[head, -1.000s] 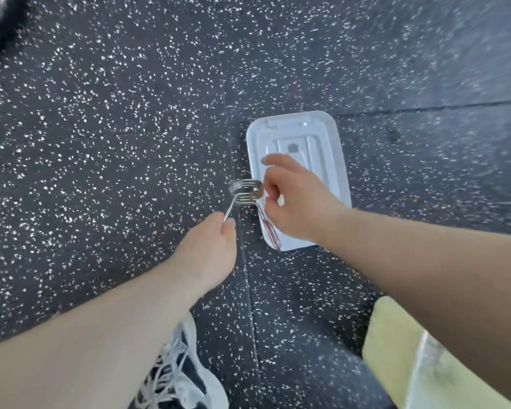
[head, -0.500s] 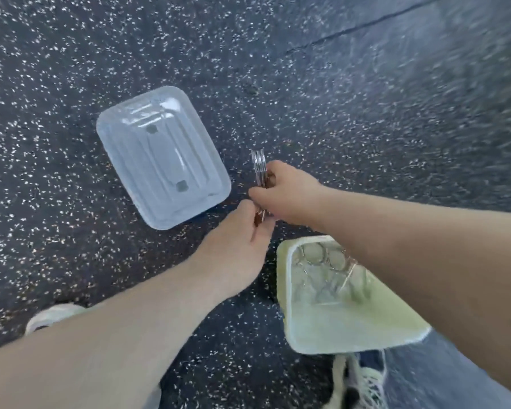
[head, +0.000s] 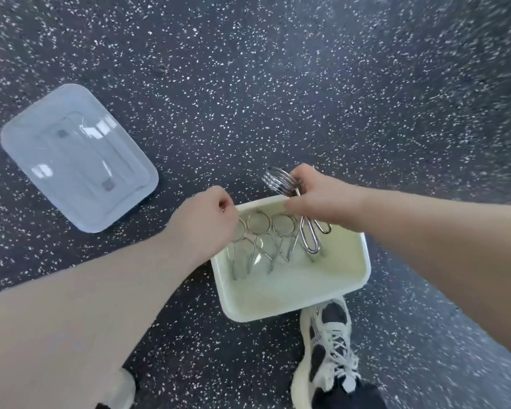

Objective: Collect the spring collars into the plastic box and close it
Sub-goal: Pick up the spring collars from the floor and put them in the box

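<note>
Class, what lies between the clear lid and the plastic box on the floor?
Head view: between clear lid and plastic box, speckled floor, with the left hand over it.
</note>
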A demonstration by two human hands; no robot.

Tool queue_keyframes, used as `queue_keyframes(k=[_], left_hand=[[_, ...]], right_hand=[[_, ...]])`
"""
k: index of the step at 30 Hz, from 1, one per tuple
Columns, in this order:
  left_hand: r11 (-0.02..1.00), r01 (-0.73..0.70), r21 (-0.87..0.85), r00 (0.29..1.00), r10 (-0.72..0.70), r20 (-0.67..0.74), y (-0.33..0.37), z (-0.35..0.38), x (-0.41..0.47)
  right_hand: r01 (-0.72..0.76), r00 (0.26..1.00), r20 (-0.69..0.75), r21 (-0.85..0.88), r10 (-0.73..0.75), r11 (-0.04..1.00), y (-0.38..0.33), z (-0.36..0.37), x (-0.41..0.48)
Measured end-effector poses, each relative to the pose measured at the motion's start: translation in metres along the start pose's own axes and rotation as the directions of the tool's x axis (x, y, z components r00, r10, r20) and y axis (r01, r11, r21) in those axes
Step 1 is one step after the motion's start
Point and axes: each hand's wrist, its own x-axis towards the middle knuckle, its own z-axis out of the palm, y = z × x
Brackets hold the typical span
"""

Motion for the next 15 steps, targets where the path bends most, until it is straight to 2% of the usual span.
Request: queue_keyframes(k=[3, 7, 12, 15], left_hand=[[0.996, 0.031, 0.085, 0.997, -0.025, -0.070, -0.006, 0.008, 0.007], [0.985, 0.050, 0.168, 0.997, -0.040, -0.065, -0.006, 0.020, 0.012], [0.967, 0.020, 0.256, 0.999, -0.008, -0.047, -0.013, 0.042, 0.021], [0.954, -0.002, 0.301, 0.995, 0.032, -0.096, -0.021, 0.047, 0.023]], right_hand=[[-0.030, 0.999, 0.039, -0.146, 0.036, 0.989, 0.029, 0.003, -0.006], [-0.083, 0.991, 0.090, -0.190, 0.102, 0.978, 0.065, 0.022, -0.006], [-0.092, 0.996, -0.011, -0.227, 0.091, 0.970, 0.092, 0.058, 0.007], [-0.108, 0.991, -0.104, -0.233, 0.086, 0.966, 0.097, 0.078, 0.023]])
